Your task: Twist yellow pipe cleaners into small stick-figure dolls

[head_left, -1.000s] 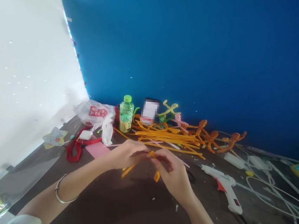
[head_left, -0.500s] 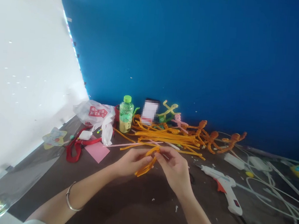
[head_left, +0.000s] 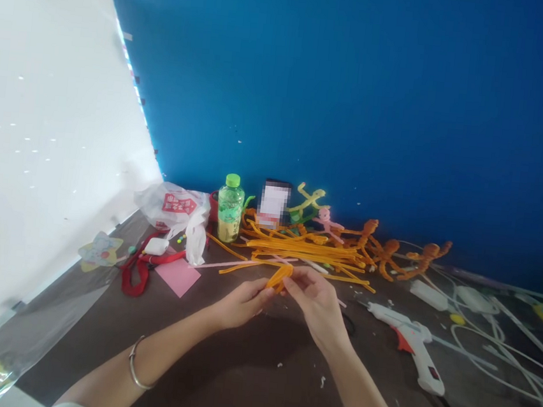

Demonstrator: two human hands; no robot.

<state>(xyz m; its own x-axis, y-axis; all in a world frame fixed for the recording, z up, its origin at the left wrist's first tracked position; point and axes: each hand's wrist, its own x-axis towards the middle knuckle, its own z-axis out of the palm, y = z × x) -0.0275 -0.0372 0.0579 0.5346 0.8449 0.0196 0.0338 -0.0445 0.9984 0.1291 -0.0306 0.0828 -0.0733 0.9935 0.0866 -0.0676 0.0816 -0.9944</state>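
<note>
Between my two hands is a folded orange pipe cleaner bundle (head_left: 279, 277), held above the dark tabletop. My left hand (head_left: 245, 301) pinches its lower left end between thumb and fingers. At its upper right, my right hand (head_left: 314, 300) is closed on it, the fingertips partly hidden. Just behind the hands lies a pile of straight orange pipe cleaners (head_left: 305, 253). Several finished-looking orange pipe cleaner figures (head_left: 388, 254) sit to the right of the pile, beside a pink figure (head_left: 327, 222) and a yellow one (head_left: 311, 198).
A white glue gun (head_left: 412, 342) lies at right among white cables (head_left: 487, 358). Behind stand a green-capped bottle (head_left: 230, 211) and a phone (head_left: 274, 202). Left are a plastic bag (head_left: 172, 207), pink paper (head_left: 179, 275) and red-handled scissors (head_left: 134, 278). A blue wall (head_left: 340, 88) rises behind.
My left hand has shifted up and right along the orange bundle, closer to my right hand. The bundle's lower end no longer hangs out below the left fingers.
</note>
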